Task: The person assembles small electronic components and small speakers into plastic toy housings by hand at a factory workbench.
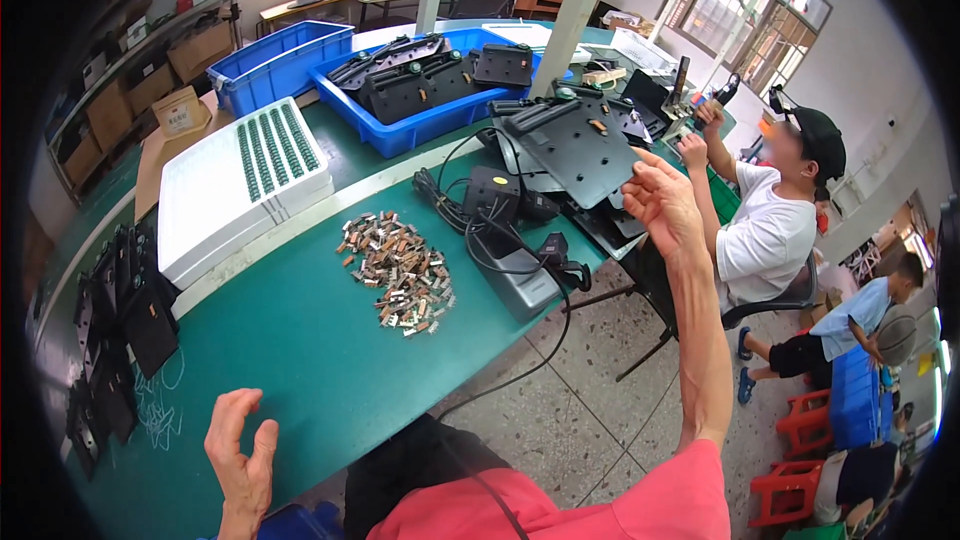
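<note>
Black flat plate [578, 155] is in front of you, a bit to the right, on top of other dark plates at the far right part of the green table [270, 340]. It has small dark holes, and a small copper-coloured piece sits near its top edge. Your right hand [660, 205] is stretched out to the plate's right edge. Its fingers are bent and close together there, but you cannot tell if they are pinching the plate. Your left hand [240, 455] is near the bottom of the view, over the near side of the table. It holds nothing, and its thumb and fingers are spread apart.

Between your hands is a messy pile of little silver and brown parts [400, 275]. Just right of it are a black box [490, 192] with a yellow dot, a grey machine [520, 285] and black cords. On the left, a white tray stack [200, 190] holds rows of small green rings [278, 152]. Behind, a blue bin [400, 138] is full of more black plates. Past your right hand, a person in a white shirt [770, 245] sits with both hands up.
</note>
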